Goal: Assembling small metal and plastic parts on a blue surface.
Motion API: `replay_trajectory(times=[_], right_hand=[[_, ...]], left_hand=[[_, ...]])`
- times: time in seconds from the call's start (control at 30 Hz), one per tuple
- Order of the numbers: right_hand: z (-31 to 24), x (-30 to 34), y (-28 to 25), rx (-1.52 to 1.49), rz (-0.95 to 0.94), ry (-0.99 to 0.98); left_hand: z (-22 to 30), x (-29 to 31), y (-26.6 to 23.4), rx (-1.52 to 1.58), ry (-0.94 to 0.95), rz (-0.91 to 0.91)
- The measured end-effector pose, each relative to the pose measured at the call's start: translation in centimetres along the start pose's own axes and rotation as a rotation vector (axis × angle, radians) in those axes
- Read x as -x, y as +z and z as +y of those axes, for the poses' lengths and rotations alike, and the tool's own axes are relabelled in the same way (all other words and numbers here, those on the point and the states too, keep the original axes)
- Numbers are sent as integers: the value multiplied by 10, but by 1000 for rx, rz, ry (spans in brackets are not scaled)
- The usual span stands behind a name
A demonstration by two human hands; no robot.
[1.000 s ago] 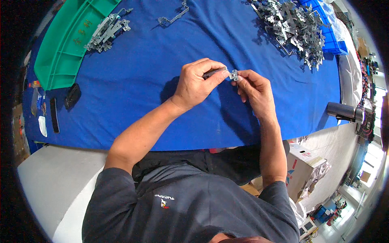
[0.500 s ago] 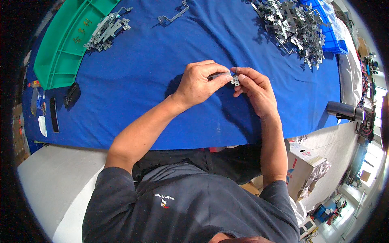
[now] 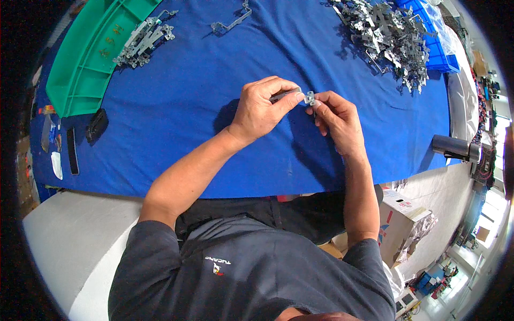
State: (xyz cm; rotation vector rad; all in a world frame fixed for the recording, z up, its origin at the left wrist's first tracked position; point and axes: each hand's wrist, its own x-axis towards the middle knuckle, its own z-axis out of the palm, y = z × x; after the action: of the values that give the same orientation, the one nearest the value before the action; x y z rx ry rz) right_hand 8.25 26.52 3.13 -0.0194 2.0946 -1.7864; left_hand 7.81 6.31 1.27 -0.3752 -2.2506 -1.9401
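Observation:
Between my two hands, above the blue cloth, is a small metal bracket (image 3: 310,98) with holes in its bright end. My left hand (image 3: 263,107) pinches its bar between thumb and fingers, and the palm side covers part of the bar. At the bracket's other end my right hand (image 3: 338,117) closes thumb and forefinger on it, the other fingers curled below. Further off, a bent metal bracket (image 3: 231,23) lies alone on the cloth. A small heap of similar brackets (image 3: 143,43) lies to the left, and a much larger pile of brackets (image 3: 383,40) is at the far right.
A green plastic bin (image 3: 75,88) borders the left heap. Behind the large pile stands a blue crate (image 3: 443,53). A black cylinder (image 3: 455,147) lies at the right table edge; a black strip (image 3: 72,151) and a dark object (image 3: 96,126) lie at the left.
The bracket has turned slightly between my fingers, so more of its holed end shows. Both hands have shifted only a little.

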Motion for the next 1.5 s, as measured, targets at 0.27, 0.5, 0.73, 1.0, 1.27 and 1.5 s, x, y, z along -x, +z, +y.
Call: replay_trajectory(times=[0.27,0.5,0.73,1.0,1.27,1.5], right_hand=[[4,0,2,61,12,-18],[0,-1,5,-204,34,-49],[6,-3,7,-74,122,-143],[-2,2,-2,-59,0,46],[3,-1,3,22,0,13],[1,-3,7,-177,11,-22]], left_hand=[[-3,1,-1,19,-36,-83],[-5,3,2,-60,31,-113],[-5,3,4,-87,94,-143],[-1,1,1,26,-51,-8],[-3,2,-2,11,-28,-69],[-2,2,0,-56,14,-127]])
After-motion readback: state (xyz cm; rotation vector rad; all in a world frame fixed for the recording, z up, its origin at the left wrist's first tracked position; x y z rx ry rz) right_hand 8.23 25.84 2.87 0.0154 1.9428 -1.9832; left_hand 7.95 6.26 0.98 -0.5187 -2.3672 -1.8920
